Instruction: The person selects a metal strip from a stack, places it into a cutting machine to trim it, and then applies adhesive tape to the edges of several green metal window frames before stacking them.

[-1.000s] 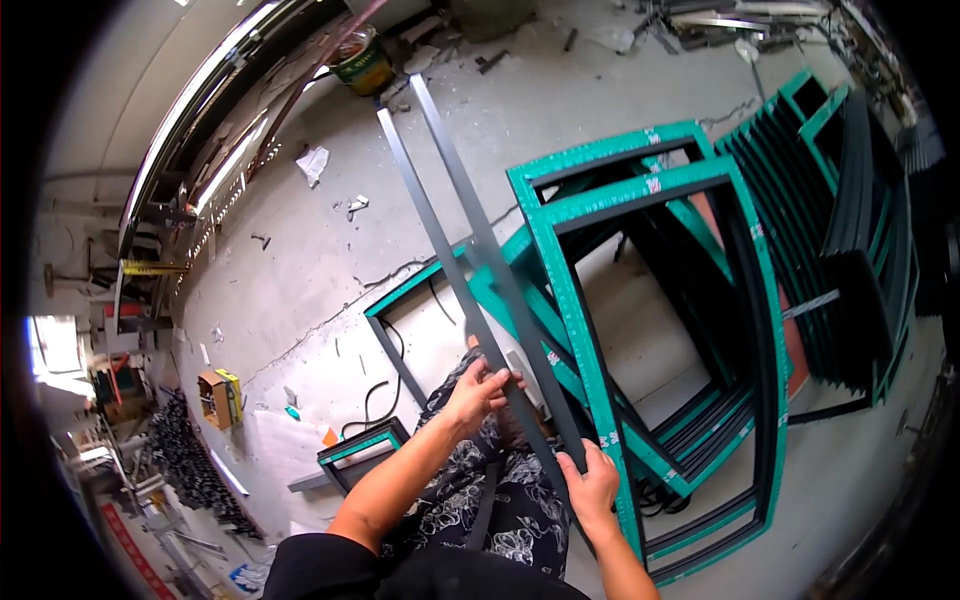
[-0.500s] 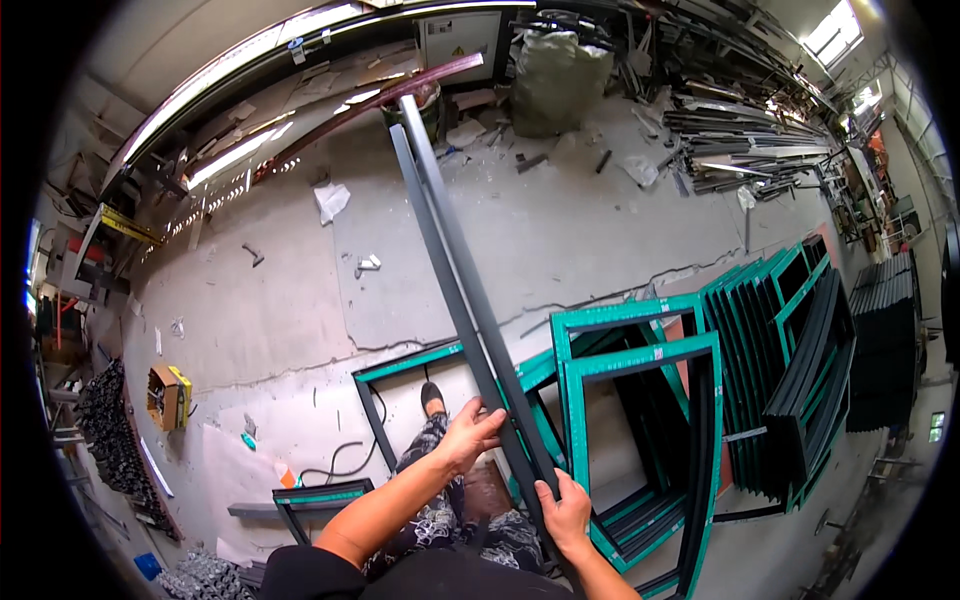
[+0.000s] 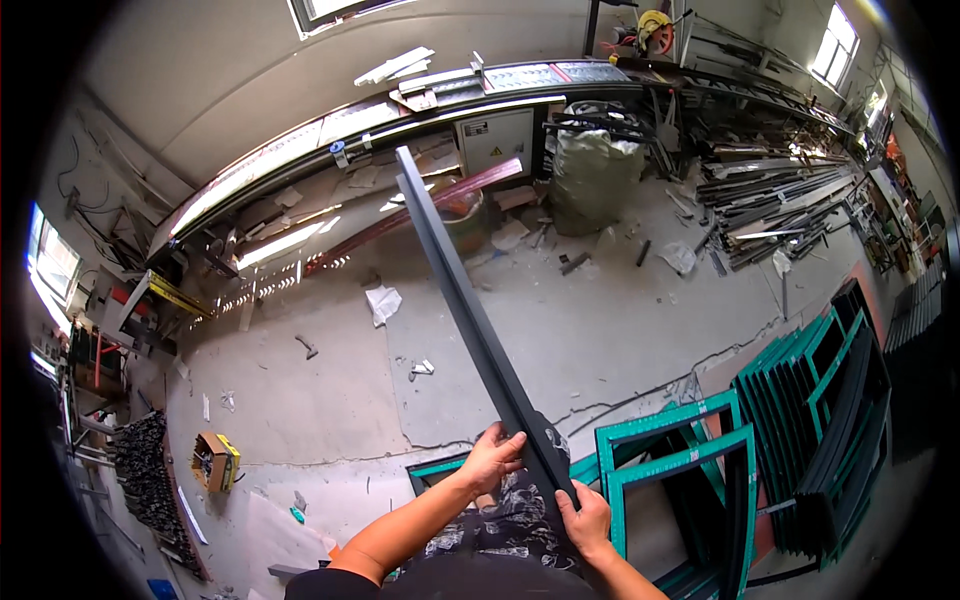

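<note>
A long dark grey metal profile (image 3: 462,312) slants up and away in front of me. Lengthwise lines run along it, and whether it is one piece or two lying together I cannot tell. Partway along its near stretch, my left hand (image 3: 494,458) grips the left edge, the thumb on top. Closer to my body my right hand (image 3: 586,517) is closed around the right edge. To the right, just beyond that hand, lean dark rectangular frames (image 3: 603,487) with green facing strips.
More green-edged frames (image 3: 790,375) stand stacked at right. An open cardboard box (image 3: 232,462) sits on the floor at left, near a bundle of dark profiles (image 3: 150,480). Along the back are a long bench (image 3: 375,128), a pale sack (image 3: 597,185) and a heap of metal offcuts (image 3: 770,205).
The two bars, seen with a gap between them earlier, now appear closed together. The view has tilted up, showing more of the bench and wall. Both hands keep their grip.
</note>
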Available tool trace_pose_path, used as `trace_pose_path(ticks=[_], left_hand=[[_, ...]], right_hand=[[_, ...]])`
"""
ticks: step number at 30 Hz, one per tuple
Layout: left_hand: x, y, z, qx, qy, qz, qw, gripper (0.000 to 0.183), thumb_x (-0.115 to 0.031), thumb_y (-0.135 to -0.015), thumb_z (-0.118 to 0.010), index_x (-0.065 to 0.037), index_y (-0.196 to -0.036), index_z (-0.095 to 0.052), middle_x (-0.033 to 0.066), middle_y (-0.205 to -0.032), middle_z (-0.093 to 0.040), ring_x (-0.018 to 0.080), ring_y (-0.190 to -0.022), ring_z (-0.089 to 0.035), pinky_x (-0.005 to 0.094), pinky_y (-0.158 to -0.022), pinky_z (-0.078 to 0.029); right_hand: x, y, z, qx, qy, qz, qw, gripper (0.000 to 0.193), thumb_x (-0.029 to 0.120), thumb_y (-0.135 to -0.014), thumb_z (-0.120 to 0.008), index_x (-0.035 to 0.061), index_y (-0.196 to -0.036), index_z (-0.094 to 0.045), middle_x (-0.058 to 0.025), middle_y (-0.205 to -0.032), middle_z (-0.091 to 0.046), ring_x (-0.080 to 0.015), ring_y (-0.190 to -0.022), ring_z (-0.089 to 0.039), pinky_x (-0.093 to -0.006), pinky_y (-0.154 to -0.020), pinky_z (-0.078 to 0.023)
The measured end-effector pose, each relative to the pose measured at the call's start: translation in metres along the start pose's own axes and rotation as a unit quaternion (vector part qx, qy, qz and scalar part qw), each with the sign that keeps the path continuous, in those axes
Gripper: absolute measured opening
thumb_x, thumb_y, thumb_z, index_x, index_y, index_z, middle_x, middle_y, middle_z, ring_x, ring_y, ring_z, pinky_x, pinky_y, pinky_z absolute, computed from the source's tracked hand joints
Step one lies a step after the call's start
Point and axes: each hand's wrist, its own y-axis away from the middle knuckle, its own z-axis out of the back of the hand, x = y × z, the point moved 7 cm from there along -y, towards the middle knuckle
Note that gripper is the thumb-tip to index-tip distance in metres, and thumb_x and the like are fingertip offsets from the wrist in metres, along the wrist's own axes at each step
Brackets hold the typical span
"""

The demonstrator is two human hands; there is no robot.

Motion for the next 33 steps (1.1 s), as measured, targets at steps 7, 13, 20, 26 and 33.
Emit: trace_pose_path(ticks=[7,13,20,26,33], left_hand=[[-0.087,-0.134,-0.057,0.033,0.007,-0.044,0.998,0.045,-0.021,-0.097,-0.061,-0.008,-0.135,-0.04,0.0083,-0.118,-0.061,0.02,-0.105,-0.063,0.0391,-0.09,-0.053],[-0.198,-0.303,-0.155,0.069,-0.036,-0.031,0.996,0.039,-0.023,-0.1,-0.055,-0.005,-0.131,-0.039,0.0152,-0.131,-0.057,0.0243,-0.114,-0.061,0.0403,-0.095,-0.052],[-0.312,-0.439,-0.261,0.114,0.027,-0.027,0.993,0.03,-0.021,-0.102,-0.049,-0.006,-0.126,-0.04,0.0194,-0.13,-0.056,0.0316,-0.119,-0.058,0.0436,-0.099,-0.051],[-0.369,-0.573,-0.338,0.084,0.091,-0.004,0.992,0.027,-0.026,-0.101,-0.051,-0.012,-0.119,-0.036,0.0208,-0.124,-0.058,0.0335,-0.115,-0.06,0.0468,-0.097,-0.052],[-0.41,-0.793,-0.379,-0.087,0.117,0.068,0.987,0.026,-0.02,-0.085,-0.074,-0.007,-0.08,-0.052,0.0056,-0.068,-0.052,0.0214,-0.058,-0.055,0.0397,-0.054,-0.052]], right_hand=[[-0.043,-0.158,0.008,-0.034,-0.064,-0.031,0.997,0.041,0.04,-0.09,-0.064,0.002,-0.105,-0.069,-0.0205,-0.089,-0.069,-0.039,-0.084,-0.066,-0.0443,-0.073,-0.052],[-0.065,-0.353,0.08,-0.052,-0.033,-0.005,0.998,0.037,0.038,-0.092,-0.061,0.0036,-0.102,-0.069,-0.0186,-0.079,-0.067,-0.0391,-0.073,-0.064,-0.0462,-0.063,-0.05],[-0.059,-0.509,0.161,-0.018,0.026,0.01,0.999,0.046,0.046,-0.087,-0.066,0.0056,-0.108,-0.067,-0.0133,-0.079,-0.068,-0.0335,-0.073,-0.065,-0.0409,-0.062,-0.05],[-0.097,-0.65,0.18,-0.027,0.126,0.044,0.991,0.059,0.037,-0.072,-0.076,0.0031,-0.118,-0.059,-0.0126,-0.079,-0.066,-0.032,-0.071,-0.064,-0.0432,-0.064,-0.052],[-0.151,-0.816,0.212,0.016,0.215,-0.025,0.976,0.054,0.027,-0.074,-0.075,0.0074,-0.12,-0.055,-0.0118,-0.082,-0.067,-0.0321,-0.076,-0.065,-0.0455,-0.064,-0.053]])
